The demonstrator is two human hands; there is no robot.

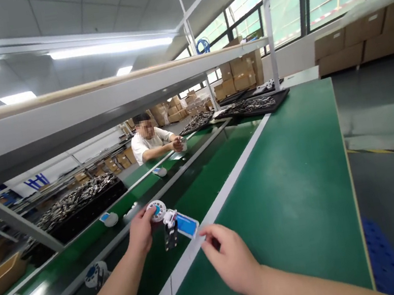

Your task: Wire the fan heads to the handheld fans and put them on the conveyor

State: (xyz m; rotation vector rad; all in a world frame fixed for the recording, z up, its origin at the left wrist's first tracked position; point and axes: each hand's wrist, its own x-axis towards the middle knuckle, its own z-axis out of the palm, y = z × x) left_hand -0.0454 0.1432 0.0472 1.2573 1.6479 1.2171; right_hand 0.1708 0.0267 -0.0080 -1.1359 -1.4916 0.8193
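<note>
Left hand: your left hand (141, 232) is clenched on a small white device (171, 224), fingers curled round its round dial end; the hold looks firm.
Device: white body with a round dial marked in blue at the left, a blue panel at the right, and a dark strap or clip hanging down from its middle. It sits lifted over the dark belt (189, 193), just beside the white strip that borders the green table (294, 192).
Right hand: your right hand (233, 259) is over the edge of the table, fingertips pinched at the right end of the device's blue panel; whether they truly grip it or only touch it, I cannot tell, as the contact is blurred.
Belt: more white devices (110, 219) lie spaced along it and along the green lane beside it, one near your left forearm (95, 274).
Trays: dark trays heaped with small metal parts (78, 198) stand on the far side; more of them (250, 105) at the far end.
Co-worker: a person in a white shirt (151, 142) sits across the belt, well apart, both hands on a small object.
Overhead: a grey shelf (100, 100) spans the line.
</note>
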